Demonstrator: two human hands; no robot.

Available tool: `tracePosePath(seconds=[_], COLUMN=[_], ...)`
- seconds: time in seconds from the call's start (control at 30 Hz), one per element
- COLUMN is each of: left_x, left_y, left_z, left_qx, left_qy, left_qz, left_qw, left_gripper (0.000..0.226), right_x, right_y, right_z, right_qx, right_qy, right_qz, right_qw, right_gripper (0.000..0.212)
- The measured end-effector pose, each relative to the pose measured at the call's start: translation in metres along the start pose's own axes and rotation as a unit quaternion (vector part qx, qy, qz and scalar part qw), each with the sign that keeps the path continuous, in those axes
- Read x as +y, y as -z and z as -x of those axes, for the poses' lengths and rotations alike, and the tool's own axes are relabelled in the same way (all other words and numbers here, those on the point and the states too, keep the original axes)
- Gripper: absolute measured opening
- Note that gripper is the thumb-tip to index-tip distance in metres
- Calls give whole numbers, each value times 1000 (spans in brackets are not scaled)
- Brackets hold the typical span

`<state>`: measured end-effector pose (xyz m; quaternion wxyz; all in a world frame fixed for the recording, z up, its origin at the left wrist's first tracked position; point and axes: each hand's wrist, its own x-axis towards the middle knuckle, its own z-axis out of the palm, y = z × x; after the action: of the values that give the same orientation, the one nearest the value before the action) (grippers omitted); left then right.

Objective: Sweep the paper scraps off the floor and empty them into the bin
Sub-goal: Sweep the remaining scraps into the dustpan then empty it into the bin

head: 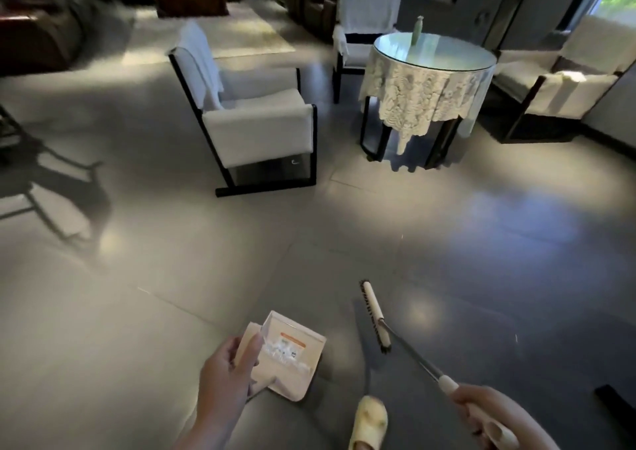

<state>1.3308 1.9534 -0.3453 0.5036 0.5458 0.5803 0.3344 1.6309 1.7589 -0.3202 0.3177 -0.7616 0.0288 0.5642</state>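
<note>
My left hand [227, 374] grips a cream dustpan [303, 374] held above the floor at the lower middle. White paper scraps [285, 350] lie inside the pan, beside an orange-edged label. My right hand [488, 415] holds the cream handle of a broom; its metal shaft runs up-left to the broom head [375, 315], which hovers just right of the pan, dark bristles facing left. No bin is in view.
A white armchair [254, 122] stands ahead, with a round glass-topped table [430, 67] draped in lace to its right and more white chairs behind and beside it. A yellow slipper [370, 422] shows at the bottom. Grey tiled floor [137, 294] spreads around me.
</note>
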Motion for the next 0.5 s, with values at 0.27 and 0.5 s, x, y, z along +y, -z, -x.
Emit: tracePosePath(seconds=[0.27, 0.5], left_x=[46, 93], left_y=[-81, -158], left_z=[-95, -170], left_qx=[84, 125], left_qy=[-7, -11], left_qz=[-5, 25], left_qw=[996, 992], left_gripper=[32, 37], right_x=[-144, -258], right_y=[44, 65], right_z=[-79, -117], right_qx=[-58, -45], right_qy=[5, 55], right_qz=[21, 80], right_qw=[998, 994], right_gripper=[19, 8])
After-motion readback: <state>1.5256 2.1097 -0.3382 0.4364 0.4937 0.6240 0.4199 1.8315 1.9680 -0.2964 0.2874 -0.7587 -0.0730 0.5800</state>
